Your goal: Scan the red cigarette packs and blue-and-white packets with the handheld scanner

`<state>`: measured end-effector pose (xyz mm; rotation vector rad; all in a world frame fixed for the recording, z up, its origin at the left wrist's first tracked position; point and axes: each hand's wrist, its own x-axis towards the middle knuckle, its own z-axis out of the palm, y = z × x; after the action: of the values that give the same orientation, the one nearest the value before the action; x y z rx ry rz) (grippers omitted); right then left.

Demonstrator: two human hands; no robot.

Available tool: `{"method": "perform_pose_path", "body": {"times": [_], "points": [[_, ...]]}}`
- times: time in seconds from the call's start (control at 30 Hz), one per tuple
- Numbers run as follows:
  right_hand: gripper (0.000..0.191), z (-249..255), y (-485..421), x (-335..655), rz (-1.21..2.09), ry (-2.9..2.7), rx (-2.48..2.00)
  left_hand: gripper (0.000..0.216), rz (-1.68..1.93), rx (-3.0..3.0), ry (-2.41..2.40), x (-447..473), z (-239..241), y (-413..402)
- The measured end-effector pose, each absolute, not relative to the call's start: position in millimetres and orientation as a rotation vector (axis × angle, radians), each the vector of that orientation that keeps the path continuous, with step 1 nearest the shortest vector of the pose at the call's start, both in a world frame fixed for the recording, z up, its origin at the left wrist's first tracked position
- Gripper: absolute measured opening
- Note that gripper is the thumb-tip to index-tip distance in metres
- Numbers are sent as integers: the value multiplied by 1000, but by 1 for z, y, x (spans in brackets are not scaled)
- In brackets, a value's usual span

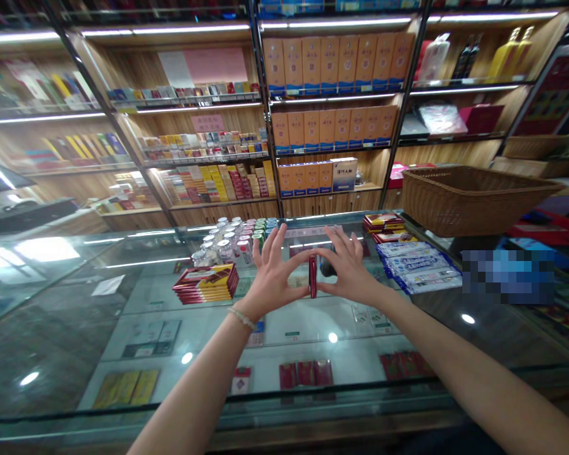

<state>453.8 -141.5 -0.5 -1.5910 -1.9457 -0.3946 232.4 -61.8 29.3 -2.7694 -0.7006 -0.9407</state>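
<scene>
Several wooden wall shelves: span the background, lit by bright strips, with bottles and many small packs on them.
Glass display counter: stretches across below the shelves, its top bearing goods; three dark-red packs and some yellow packs lie under the glass near its front.
Orange cartons: stand in three rows on the central shelves, with blue along their bases.
Wicker basket: sits at the counter's far right, just beyond the blue-and-white packets.
Blue-and-white packets: lie overlapping on the right, well apart from the right hand.
Small lidded containers: cluster upright at the counter's far side, some tops white, others green or blue; contents cannot be told.
Red-and-yellow snack packets: lie stacked flat to the left of the left hand, near the containers.
Left hand: thumb and forefinger pinch the slim red packet from its left, the other fingers spread upward.
Right hand: thumb and forefinger grip the same packet from its right, other fingers raised; a dark object shows partly hidden behind it.
Slim red packet: upright and edge-on between both hands, above the counter's middle; its face is out of sight.
Pale bracelet: circles the left wrist.
</scene>
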Motion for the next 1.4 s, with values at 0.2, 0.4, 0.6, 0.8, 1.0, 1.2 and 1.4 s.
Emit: {"method": "perform_pose_path", "body": {"times": [0.2, 0.4, 0.6, 0.8, 1.0, 1.2, 1.4], "points": [[60, 4, -144, 461, -541, -1939, -1520, 72, -967, -2745, -670, 230, 30, -60], [55, 11, -146, 471, -722, -1881, -1506, 99, -1043, -2649, -798, 220, 33, -47], [53, 16, -147, 478, -813, -1860, -1564, 114, -1021, -2572, -771, 208, 40, -38], [52, 17, -147, 479, -842, -1899, -1606, 103, -964, -2505, -686, 210, 42, -42], [50, 16, -148, 478, -818, -1919, -1586, 90, -885, -2514, -726, 215, 43, -47], [51, 15, -149, 477, -835, -1924, -1583, 78, -879, -2514, -743, 214, 44, -46], [56, 17, -148, 473, -843, -1904, -1588, 71, -890, -2522, -750, 206, 52, -39]]}}
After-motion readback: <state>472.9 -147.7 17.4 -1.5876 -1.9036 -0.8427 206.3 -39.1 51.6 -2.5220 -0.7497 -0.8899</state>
